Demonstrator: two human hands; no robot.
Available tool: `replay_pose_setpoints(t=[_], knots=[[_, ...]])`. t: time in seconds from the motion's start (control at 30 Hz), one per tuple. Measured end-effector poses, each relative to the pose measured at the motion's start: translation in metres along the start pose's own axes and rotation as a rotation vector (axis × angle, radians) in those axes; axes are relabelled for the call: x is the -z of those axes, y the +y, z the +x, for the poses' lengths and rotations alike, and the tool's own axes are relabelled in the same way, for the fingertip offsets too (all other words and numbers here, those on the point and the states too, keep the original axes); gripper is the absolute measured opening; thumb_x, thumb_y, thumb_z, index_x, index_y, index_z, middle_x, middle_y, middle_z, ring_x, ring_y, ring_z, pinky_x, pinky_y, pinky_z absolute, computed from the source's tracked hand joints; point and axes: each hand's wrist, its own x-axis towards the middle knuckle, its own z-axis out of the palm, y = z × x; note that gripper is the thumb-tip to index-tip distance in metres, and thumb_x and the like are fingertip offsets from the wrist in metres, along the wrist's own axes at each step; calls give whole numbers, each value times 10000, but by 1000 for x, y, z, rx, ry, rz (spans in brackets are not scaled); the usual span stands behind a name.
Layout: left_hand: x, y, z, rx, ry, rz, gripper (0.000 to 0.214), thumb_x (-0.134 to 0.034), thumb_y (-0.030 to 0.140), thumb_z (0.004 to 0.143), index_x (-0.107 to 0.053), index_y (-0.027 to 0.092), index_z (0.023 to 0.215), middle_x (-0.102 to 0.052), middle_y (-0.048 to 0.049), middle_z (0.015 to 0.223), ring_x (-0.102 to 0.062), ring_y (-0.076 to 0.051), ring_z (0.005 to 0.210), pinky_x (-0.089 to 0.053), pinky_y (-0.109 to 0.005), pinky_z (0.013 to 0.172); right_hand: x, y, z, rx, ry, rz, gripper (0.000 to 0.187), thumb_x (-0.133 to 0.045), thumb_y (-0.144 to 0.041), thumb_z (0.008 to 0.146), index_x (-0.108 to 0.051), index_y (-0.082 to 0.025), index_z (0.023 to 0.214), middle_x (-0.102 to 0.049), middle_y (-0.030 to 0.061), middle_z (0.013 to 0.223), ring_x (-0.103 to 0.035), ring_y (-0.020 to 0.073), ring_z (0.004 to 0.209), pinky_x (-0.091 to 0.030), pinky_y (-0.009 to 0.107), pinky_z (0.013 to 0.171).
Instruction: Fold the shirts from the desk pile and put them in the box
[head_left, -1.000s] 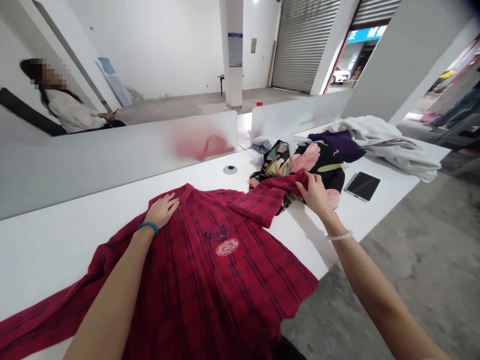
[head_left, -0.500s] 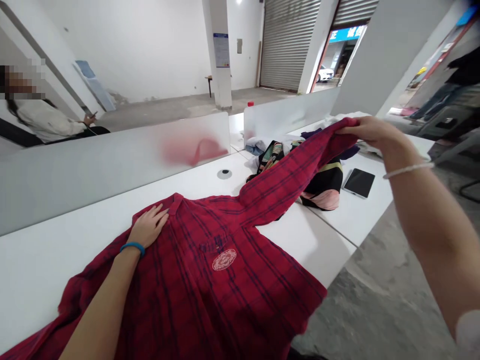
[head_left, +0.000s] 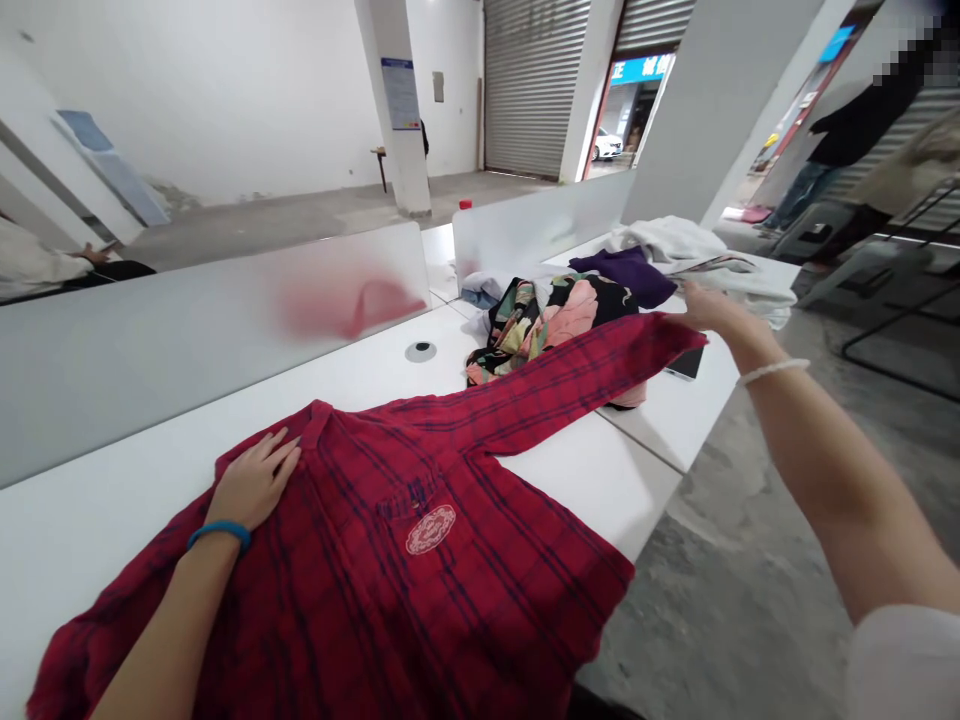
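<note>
A red plaid shirt (head_left: 360,560) with dark stripes, a chest pocket and a pale oval emblem is spread front up on the white table (head_left: 585,480). My left hand (head_left: 251,480) lies flat on it beside the collar, fingers stretched out. At the cuff of the outstretched sleeve, my right hand (head_left: 709,312) pinches the fabric, drawing the sleeve out to the right. The sleeve crosses over a floral garment (head_left: 547,320) and part of a dark tablet-like device (head_left: 685,366). The shirt's lower end runs out of view at the bottom.
Behind the floral garment lie a purple cloth (head_left: 626,272) and white garments (head_left: 675,245). A frosted divider (head_left: 210,310) runs along the table's far side, near a round cable hole (head_left: 421,351). At the right, a person (head_left: 840,150) is near grey chairs (head_left: 817,235).
My right hand has lowered the sleeve, which now lies flatter and straighter over the floral garment. My left hand stays by the collar. The camera view has turned slightly right.
</note>
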Motion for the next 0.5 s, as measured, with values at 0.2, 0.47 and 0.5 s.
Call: replay_pose_setpoints(t=[0.2,0.47,0.5], knots=[[-3,0,1,-33,-16,18,519,-247,361,883,-608,117,1166,-530,-156,1339,-492,-347,1224,-438,-506,975,-30,-67,-78,348,52,43,510,-388,-379,960,-406,-115,1396,-411,210,1420,-363,316,1323,-314,499,1044],[27,25,-10,141,161,-37,652,-167,419,910,-422,-10,1329,-462,-214,1383,-364,-305,1333,-265,-482,1107,-64,-128,-127,518,29,50,550,-346,-392,960,-346,-124,1440,-233,200,1516,-119,387,1408,-179,636,1065],[32,27,-15,177,185,-31,660,-153,422,911,-438,-14,1318,-465,-219,1379,-368,-310,1329,-267,-485,1103,-56,-144,-131,572,50,98,535,-329,-383,966,-354,-129,1436,-244,191,1514,-113,374,1413,-188,621,1072]])
